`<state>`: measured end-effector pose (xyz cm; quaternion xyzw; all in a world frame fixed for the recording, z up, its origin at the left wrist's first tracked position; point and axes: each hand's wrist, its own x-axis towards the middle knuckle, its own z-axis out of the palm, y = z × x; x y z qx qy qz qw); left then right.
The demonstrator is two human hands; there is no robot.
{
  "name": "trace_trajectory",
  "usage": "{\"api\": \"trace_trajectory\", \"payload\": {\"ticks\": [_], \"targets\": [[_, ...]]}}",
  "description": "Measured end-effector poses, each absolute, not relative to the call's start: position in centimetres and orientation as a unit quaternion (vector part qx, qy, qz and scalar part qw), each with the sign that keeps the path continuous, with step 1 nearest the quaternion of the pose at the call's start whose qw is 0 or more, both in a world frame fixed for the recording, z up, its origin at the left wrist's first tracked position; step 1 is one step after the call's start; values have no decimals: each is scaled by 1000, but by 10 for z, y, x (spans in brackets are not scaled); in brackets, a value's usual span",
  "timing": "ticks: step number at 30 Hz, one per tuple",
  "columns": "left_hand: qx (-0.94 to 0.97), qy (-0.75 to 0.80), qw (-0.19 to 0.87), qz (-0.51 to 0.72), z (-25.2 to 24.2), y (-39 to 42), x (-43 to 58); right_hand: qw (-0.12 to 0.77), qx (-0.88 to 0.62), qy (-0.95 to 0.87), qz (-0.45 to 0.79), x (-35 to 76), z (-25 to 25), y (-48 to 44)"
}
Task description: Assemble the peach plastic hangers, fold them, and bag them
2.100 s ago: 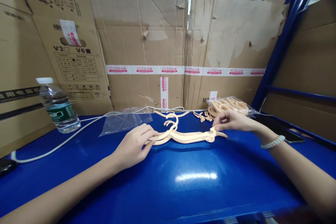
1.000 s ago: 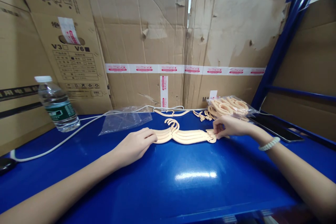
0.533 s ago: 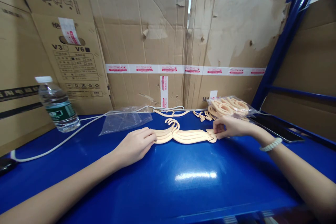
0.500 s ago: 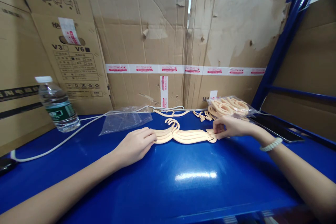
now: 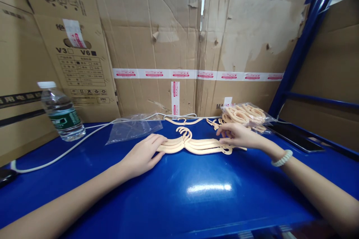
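Note:
Several beige clothes hangers (image 5: 202, 146) lie fanned together flat on the blue table, their hooks pointing away from me. My left hand (image 5: 146, 153) is closed round their left ends, fingers on top and thumb at the near edge. Over the right ends is my right hand (image 5: 237, 135), its thumb and fingers apart and the thumb side close to the upper hanger. A small looped beige piece (image 5: 227, 150) shows at the right end of the stack, partly under that hand. Whether my right fingers touch the hangers, I cannot tell.
Behind the stack lie a single hanger (image 5: 183, 121) and small beige pieces (image 5: 213, 124). A clear bag of beige parts (image 5: 244, 114) and a dark phone (image 5: 294, 137) are at right. At left are a flat plastic bag (image 5: 131, 130), a white cable (image 5: 64, 154) and a water bottle (image 5: 61, 114).
My right hand has moved left over the hangers' right ends, and its fingers have spread from a pinch. My left hand has shifted slightly left, its thumb now showing below the hangers.

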<state>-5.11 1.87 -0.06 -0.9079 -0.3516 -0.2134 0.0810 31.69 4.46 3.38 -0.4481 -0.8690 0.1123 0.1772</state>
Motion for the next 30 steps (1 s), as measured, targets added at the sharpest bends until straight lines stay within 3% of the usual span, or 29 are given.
{"api": "trace_trajectory", "payload": {"ticks": [7,17,30], "targets": [[-899,-385,33,-204,-12,24,-56,134,-423,-895,43,293,23,34],[-904,-393,2,-169,-20,27,-53,100,-427,-897,51,289,23,32],[-899,-377,30,-223,-15,21,-51,101,-432,-895,52,293,23,33]]}}
